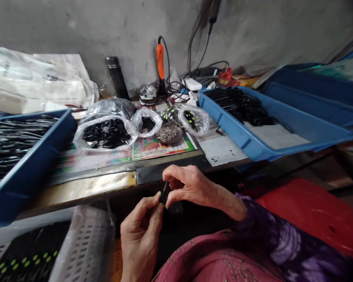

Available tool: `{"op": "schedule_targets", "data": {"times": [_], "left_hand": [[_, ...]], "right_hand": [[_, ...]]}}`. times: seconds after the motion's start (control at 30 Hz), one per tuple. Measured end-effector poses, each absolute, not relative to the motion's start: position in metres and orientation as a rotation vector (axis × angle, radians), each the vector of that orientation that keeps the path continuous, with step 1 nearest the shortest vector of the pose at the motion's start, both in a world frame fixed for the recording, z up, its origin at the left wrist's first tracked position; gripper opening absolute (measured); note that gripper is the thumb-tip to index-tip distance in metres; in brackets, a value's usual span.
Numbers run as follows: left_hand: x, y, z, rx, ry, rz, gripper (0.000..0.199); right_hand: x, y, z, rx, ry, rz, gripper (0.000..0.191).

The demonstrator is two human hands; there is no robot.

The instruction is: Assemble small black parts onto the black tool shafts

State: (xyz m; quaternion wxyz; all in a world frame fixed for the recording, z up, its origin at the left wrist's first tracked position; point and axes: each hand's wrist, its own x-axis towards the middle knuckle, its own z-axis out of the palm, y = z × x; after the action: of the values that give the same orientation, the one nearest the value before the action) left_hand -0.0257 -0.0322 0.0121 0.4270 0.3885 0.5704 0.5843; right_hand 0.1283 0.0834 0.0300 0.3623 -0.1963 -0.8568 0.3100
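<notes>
Just off the table's front edge, my left hand (pixel 143 229) pinches a small black part (pixel 164 194) between thumb and fingertips. My right hand (pixel 191 187) comes in from the right with fingers curled around the upper end of the same part. The part is too small and dark to name its kind. Beyond the hands, a plastic bag of black pieces (pixel 106 133) lies open on the table. A smaller bag of black pieces (pixel 147 122), a dish of small metal screws or pins (pixel 168 134) and a bag of black-and-green pieces (pixel 193 119) stand beside it.
Blue trays hold metal rods (pixel 20 133) at left and long black pieces (pixel 244 103) at right. An orange-handled tool (pixel 160 62) stands upright near a black cylinder (pixel 117 77). Below are a white basket (pixel 82 239) and a red stool or seat (pixel 314 211).
</notes>
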Motion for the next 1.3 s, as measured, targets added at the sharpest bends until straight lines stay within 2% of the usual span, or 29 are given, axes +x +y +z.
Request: {"op": "schedule_targets", "data": {"times": [0.13,0.33,0.5,0.7,1.03,1.3], "left_hand": [[-0.024,-0.035,0.01,0.977,1.451,1.478,0.025],[-0.016,-0.034,0.007,0.754,1.344,1.509,0.026],[-0.014,-0.032,0.003,0.627,1.247,1.537,0.027],[-0.01,-0.032,-0.002,0.584,1.233,1.583,0.028],[-0.007,-0.033,0.003,0.503,1.264,1.595,0.03],[-0.003,-0.035,0.006,0.418,1.26,1.595,0.037]], "right_hand": [[0.128,0.088,0.029,-0.392,-2.241,0.632,0.039],[0.127,0.075,0.021,-0.586,-2.006,0.893,0.045],[0.125,0.06,0.01,-0.495,-2.053,0.604,0.024],[0.117,0.047,0.005,-0.521,-2.086,0.302,0.014],[0.111,0.046,0.001,-0.589,-2.093,0.156,0.023],[0.108,0.047,-0.002,-0.606,-2.071,0.199,0.026]]}}
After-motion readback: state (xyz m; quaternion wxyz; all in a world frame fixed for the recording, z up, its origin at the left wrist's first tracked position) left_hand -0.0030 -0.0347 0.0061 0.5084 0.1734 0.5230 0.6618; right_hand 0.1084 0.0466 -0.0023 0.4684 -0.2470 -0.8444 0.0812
